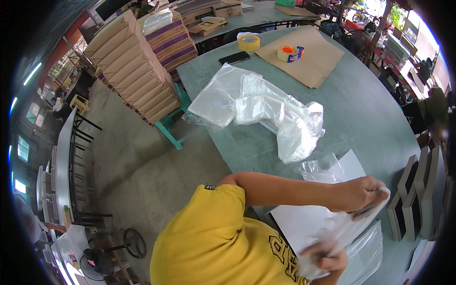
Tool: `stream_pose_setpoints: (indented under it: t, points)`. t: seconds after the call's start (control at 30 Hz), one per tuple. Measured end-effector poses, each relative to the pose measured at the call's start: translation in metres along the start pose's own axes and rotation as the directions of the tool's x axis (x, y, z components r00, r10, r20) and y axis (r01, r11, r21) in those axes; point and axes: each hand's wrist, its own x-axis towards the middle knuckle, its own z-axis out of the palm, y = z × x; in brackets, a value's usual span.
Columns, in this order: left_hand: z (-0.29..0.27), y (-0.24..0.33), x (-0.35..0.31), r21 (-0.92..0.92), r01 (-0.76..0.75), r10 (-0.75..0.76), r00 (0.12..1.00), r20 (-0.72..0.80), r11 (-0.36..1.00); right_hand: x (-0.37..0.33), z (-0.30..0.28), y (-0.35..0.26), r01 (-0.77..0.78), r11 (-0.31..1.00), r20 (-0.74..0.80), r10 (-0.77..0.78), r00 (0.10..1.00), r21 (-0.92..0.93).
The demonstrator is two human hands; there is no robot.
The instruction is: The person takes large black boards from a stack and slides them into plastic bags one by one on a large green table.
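Note:
My left hand [363,195] reaches across to the right, its fingers closed on the upper edge of a clear plastic bag [349,228]. Lower down, my right hand [327,259] is somewhat blurred by motion; its fingers are curled on the bag's lower part. A flat white board [299,221] lies beneath both hands on the green table [380,135], and its far corner shows beyond my left forearm. More clear plastic lies to the right of my right hand. Whether the board is inside the bag, I cannot tell.
Loose clear bags [266,102] lie across the table. Beyond are brown cardboard [308,52], yellow tape [249,42], a tape dispenser [289,53] and a phone [234,58]. Grey-edged panels [420,194] stand at the right. Stacked cartons [137,71] rest on a green stool [168,133].

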Motion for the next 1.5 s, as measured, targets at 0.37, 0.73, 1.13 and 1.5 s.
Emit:
stream_pose_setpoints:
  t: [0.37,0.73,1.13,1.5]
  points:
    - [-0.030,0.013,-0.026,0.408,0.039,-0.302,0.738,0.604,0.912,-0.027,-0.041,0.049,-0.073,0.477,-0.088,-0.009,0.996,-0.876]
    - [-0.074,-0.062,-0.078,0.943,-0.333,-0.812,0.552,0.187,-0.009,-0.020,-0.052,-0.028,-0.430,0.759,-0.663,-0.004,0.748,-0.489]
    - [-0.212,-0.108,0.084,0.912,0.316,0.097,0.931,-0.351,0.263,0.017,-0.141,0.103,-0.524,0.725,-0.894,-0.354,0.275,-0.448]
    - [-0.197,-0.107,0.142,0.910,0.178,0.001,0.981,-0.192,0.375,-0.014,-0.219,0.113,-0.587,0.750,-0.930,-0.102,0.353,-0.306]
